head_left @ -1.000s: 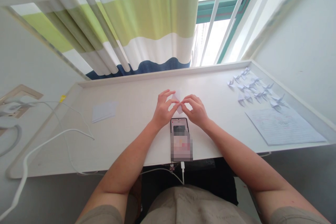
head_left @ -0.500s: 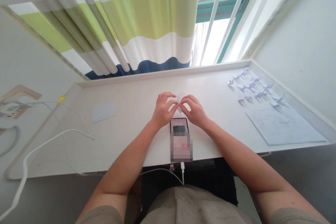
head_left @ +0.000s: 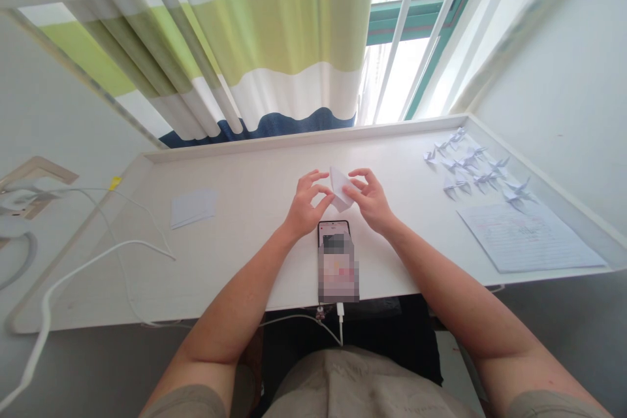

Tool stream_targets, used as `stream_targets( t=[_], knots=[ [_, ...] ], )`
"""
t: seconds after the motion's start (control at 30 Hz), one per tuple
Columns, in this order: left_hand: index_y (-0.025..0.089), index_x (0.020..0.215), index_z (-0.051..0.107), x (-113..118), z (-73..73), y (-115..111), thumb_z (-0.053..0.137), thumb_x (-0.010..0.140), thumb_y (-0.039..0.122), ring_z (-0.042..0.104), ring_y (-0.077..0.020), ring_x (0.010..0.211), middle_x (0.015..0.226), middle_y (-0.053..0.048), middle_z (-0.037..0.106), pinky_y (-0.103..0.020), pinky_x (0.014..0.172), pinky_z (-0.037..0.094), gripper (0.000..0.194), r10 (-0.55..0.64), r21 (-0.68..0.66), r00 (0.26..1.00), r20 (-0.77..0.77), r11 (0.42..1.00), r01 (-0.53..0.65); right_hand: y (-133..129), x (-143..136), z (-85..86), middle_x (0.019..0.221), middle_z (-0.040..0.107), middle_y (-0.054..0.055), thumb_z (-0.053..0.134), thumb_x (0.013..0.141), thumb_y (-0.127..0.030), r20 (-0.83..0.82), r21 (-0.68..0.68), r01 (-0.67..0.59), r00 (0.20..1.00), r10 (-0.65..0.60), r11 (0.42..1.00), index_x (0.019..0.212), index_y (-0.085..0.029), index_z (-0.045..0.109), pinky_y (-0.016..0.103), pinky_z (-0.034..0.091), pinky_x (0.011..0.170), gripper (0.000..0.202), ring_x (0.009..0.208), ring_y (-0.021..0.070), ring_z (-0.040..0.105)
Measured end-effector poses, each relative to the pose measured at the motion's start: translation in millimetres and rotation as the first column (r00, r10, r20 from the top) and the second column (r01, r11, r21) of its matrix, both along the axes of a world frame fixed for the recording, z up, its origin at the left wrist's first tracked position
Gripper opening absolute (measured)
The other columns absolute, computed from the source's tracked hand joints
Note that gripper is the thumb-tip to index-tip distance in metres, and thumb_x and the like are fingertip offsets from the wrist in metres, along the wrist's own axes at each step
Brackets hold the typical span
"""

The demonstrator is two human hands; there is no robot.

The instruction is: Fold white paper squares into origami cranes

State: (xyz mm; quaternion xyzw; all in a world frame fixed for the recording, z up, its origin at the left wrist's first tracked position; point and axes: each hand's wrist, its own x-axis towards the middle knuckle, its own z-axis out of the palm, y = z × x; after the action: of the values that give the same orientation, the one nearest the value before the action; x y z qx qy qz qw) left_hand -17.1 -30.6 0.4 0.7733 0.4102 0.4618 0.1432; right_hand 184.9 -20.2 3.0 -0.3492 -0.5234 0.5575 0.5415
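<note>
A small folded piece of white paper is held between my two hands, just above the desk and beyond the phone. My left hand pinches its lower left edge between thumb and a finger. On the other side, my right hand grips the right part with the thumb on top; its index finger arches above the sheet. The phone lies upright in view near the desk's front edge, its screen lit and partly pixelated, with a white cable plugged in at the bottom.
Several folded paper figures stand at the desk's back right, beside a stack of written sheets. Some white paper pieces lie at the left. White cables run from a wall socket over the left side.
My right hand has moved slightly right and now grips the paper's right part, away from my left fingertips. The paper is turned and shows a larger face.
</note>
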Motion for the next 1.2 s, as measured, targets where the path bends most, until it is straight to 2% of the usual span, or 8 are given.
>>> stream_targets(
  t=[0.17, 0.3, 0.43, 0.6, 0.77, 0.9, 1.0, 1.2],
  knots=[
    [0.023, 0.097, 0.069, 0.1, 2.8, -1.6, 0.065, 0.104, 0.031, 0.055, -0.0301, 0.148, 0.142, -0.012, 0.070, -0.061, 0.122, 0.047, 0.011, -0.038, -0.004, 0.999, 0.015, 0.999, 0.038, -0.1, -0.2, 2.2, 0.095, 0.078, 0.002, 0.091, 0.075, -0.062, 0.008, -0.008, 0.010, 1.000, -0.010, 1.000, 0.092, -0.026, 0.075, 0.037, 0.058, 0.078, 0.044, 0.083, 0.0198, 0.070],
    [0.022, 0.098, 0.067, 0.3, 5.7, -3.4, 0.062, 0.106, 0.032, 0.057, -0.0290, 0.148, 0.142, -0.013, 0.070, -0.059, 0.123, 0.046, 0.013, -0.055, -0.014, 0.997, 0.047, 0.998, 0.056, 0.4, 1.2, 2.7, 0.095, 0.080, 0.002, 0.094, 0.073, -0.059, -0.034, -0.077, -0.027, 0.999, 0.024, 0.997, 0.098, -0.027, 0.082, 0.038, 0.058, 0.081, 0.043, 0.084, 0.0198, 0.070],
    [0.022, 0.100, 0.066, 2.5, 2.0, -1.8, 0.061, 0.107, 0.039, 0.056, -0.0293, 0.149, 0.151, -0.015, 0.064, -0.058, 0.122, 0.048, 0.018, -0.074, -0.112, 0.987, 0.141, 0.990, 0.090, -1.7, 3.0, 6.0, 0.095, 0.081, 0.003, 0.096, 0.072, -0.055, -0.064, -0.098, -0.075, 0.996, 0.069, 0.992, 0.100, -0.027, 0.083, 0.040, 0.059, 0.083, 0.042, 0.086, 0.0205, 0.072],
    [0.023, 0.101, 0.062, 7.8, -7.4, 2.1, 0.058, 0.107, 0.049, 0.063, -0.0285, 0.141, 0.151, -0.015, 0.063, -0.049, 0.105, 0.061, 0.027, -0.121, -0.220, 0.941, 0.317, 0.955, 0.197, -5.4, 3.3, 8.7, 0.111, 0.081, 0.004, 0.097, 0.072, -0.051, -0.006, -0.051, -0.100, 0.995, 0.100, 0.994, 0.113, -0.029, 0.081, 0.043, 0.062, 0.090, 0.048, 0.098, 0.0243, 0.075],
    [0.022, 0.101, 0.062, 8.7, -4.0, -0.4, 0.061, 0.105, 0.048, 0.072, -0.0229, 0.117, 0.146, -0.014, 0.064, -0.040, 0.091, 0.063, 0.026, -0.036, -0.251, 0.941, 0.336, 0.960, 0.126, -7.0, 1.3, 7.1, 0.091, 0.078, 0.001, 0.099, 0.070, -0.047, 0.065, 0.034, -0.038, 0.997, 0.036, 0.999, 0.105, -0.029, 0.076, 0.039, 0.061, 0.074, 0.046, 0.082, 0.0215, 0.072],
    [0.023, 0.108, 0.062, 7.2, -0.3, -1.2, 0.070, 0.099, 0.041, 0.072, -0.0191, 0.102, 0.142, -0.013, 0.067, -0.035, 0.084, 0.061, 0.021, 0.004, -0.260, 0.953, 0.302, 0.962, 0.079, -6.7, 1.3, 6.9, 0.095, 0.080, 0.003, 0.098, 0.072, -0.049, 0.107, 0.055, 0.006, 0.994, -0.012, 0.998, 0.107, -0.026, 0.077, 0.043, 0.062, 0.082, 0.046, 0.088, 0.0230, 0.073],
    [0.026, 0.122, 0.063, 6.7, -0.9, -0.2, 0.079, 0.091, 0.036, 0.071, -0.0192, 0.099, 0.134, -0.010, 0.072, -0.033, 0.080, 0.060, 0.036, 0.013, -0.255, 0.959, 0.284, 0.965, 0.063, -6.7, 1.9, 8.0, 0.094, 0.081, 0.004, 0.099, 0.071, -0.047, 0.075, 0.015, -0.011, 0.997, 0.010, 1.000, 0.109, -0.026, 0.079, 0.044, 0.062, 0.083, 0.048, 0.088, 0.0233, 0.074],
    [0.027, 0.128, 0.067, 5.3, -0.1, 0.3, 0.076, 0.094, 0.038, 0.071, -0.0179, 0.094, 0.128, -0.008, 0.075, -0.032, 0.079, 0.061, 0.037, 0.038, -0.249, 0.961, 0.275, 0.968, 0.033, -6.2, 1.3, 6.8, 0.092, 0.081, 0.002, 0.102, 0.066, -0.045, -0.015, -0.039, -0.065, 0.998, 0.065, 0.997, 0.107, -0.027, 0.080, 0.045, 0.063, 0.085, 0.049, 0.087, 0.0230, 0.075]
  ],
)
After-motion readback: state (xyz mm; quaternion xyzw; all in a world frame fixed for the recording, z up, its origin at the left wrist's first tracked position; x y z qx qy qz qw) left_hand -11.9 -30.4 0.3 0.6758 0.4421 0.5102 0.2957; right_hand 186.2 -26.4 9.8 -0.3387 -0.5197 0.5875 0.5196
